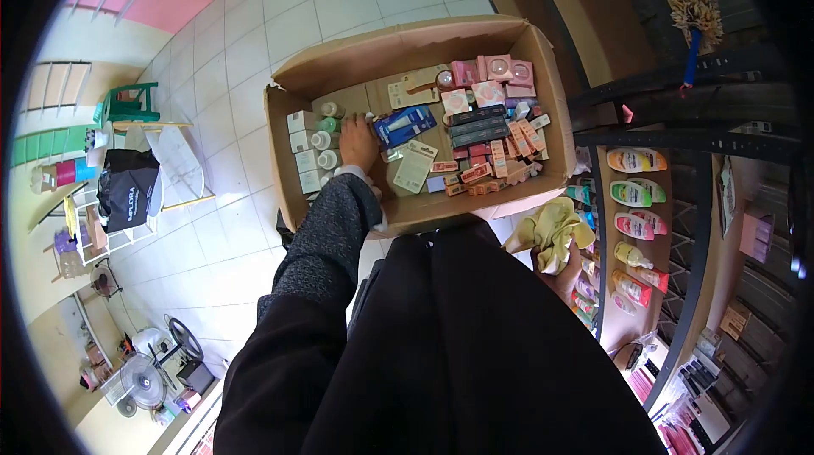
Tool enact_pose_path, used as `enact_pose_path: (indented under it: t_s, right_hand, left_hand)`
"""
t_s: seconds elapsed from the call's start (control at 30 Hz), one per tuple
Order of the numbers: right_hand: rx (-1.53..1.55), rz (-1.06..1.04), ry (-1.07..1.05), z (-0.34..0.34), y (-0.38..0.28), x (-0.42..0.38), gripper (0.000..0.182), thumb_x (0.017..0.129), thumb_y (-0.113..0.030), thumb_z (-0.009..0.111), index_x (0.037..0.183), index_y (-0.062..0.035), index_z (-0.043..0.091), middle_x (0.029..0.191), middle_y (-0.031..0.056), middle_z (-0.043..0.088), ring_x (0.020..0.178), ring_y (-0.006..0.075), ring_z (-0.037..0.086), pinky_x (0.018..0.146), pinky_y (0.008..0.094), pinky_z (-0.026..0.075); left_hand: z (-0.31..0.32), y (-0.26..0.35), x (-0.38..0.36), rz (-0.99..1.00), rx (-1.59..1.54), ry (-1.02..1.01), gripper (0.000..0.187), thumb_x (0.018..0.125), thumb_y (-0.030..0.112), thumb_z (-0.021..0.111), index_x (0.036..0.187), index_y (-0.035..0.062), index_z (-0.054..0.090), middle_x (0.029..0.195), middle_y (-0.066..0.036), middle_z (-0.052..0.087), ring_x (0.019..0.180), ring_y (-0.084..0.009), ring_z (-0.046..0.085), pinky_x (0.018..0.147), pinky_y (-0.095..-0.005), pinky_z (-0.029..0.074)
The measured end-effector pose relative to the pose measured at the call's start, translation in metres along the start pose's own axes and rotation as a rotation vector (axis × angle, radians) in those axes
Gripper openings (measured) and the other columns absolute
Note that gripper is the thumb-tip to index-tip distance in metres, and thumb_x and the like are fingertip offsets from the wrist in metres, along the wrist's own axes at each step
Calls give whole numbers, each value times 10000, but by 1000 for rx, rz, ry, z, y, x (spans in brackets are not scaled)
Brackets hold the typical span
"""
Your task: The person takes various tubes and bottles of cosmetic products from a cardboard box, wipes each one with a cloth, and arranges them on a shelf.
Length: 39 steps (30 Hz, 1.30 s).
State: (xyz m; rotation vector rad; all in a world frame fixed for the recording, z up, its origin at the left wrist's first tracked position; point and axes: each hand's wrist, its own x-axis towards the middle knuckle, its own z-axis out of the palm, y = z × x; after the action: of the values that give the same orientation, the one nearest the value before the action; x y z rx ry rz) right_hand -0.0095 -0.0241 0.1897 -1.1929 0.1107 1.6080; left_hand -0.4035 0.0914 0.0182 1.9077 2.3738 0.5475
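My left hand (358, 146) reaches down into a large cardboard box (407, 35). Its fingers are stretched downward between a row of small white-capped bottles (322, 140) and a blue blister pack (405, 126). I make out nothing held in them, though the fingertips are partly hidden. A white-and-beige carded pack (415, 167) lies just to the right of that hand. Outside the box, at its lower right corner, my right hand (566, 275) is closed around a crumpled yellow cloth (549, 233).
White cartons (303, 141) line the box's left side; pink compacts (496, 69) and orange cartons (509, 145) fill its right. A rack with bottles (636, 192) stands at right, near a duster (694, 22). Left are a black bag (129, 188) and fan (140, 380).
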Motion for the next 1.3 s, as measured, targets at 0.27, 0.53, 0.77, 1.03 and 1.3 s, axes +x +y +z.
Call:
enact_pose_path:
  t_s: [0.27, 0.53, 0.77, 1.03, 1.3]
  right_hand:
    - [30, 4, 31, -4, 1, 4, 370, 878, -350, 449, 1155, -106, 466, 1074, 51, 531, 933, 204, 518, 745, 346, 443]
    - [30, -38, 46, 0, -6, 7, 371, 848, -350, 497, 1138, -119, 479, 1073, 45, 529, 941, 201, 509, 733, 349, 436]
    - [51, -49, 26, 8, -6, 0, 350, 856, -329, 497, 1134, -117, 480, 1070, 50, 528, 936, 197, 508, 733, 344, 437]
    - [58, -76, 20, 9, -13, -11, 360, 856, -331, 510, 1142, -115, 479, 1082, 51, 530, 959, 197, 508, 745, 346, 441]
    - [56, -86, -44, -1, -12, -14, 386, 851, -352, 517, 1158, -121, 475, 1093, 48, 531, 976, 198, 507, 778, 371, 435]
  left_hand:
    - [-16, -1, 2, -179, -354, -338, 391, 725, 95, 608, 1090, 10, 497, 1103, -203, 527, 1007, -367, 510, 882, -408, 416]
    - [-109, -45, 11, -38, -352, -237, 255, 732, 46, 585, 986, 38, 554, 973, -170, 571, 888, -328, 563, 770, -391, 454]
    - [-128, -43, -27, -47, -257, -260, 226, 730, 50, 589, 954, 37, 559, 905, -148, 584, 851, -319, 568, 744, -383, 460]
    - [-129, -47, -48, -87, -70, -387, 159, 740, 59, 550, 893, 14, 554, 893, -185, 575, 868, -337, 564, 729, -407, 458]
    - [-141, -4, -73, -162, 77, -672, 350, 676, 212, 675, 965, 68, 540, 1149, -183, 513, 899, -337, 577, 790, -396, 479]
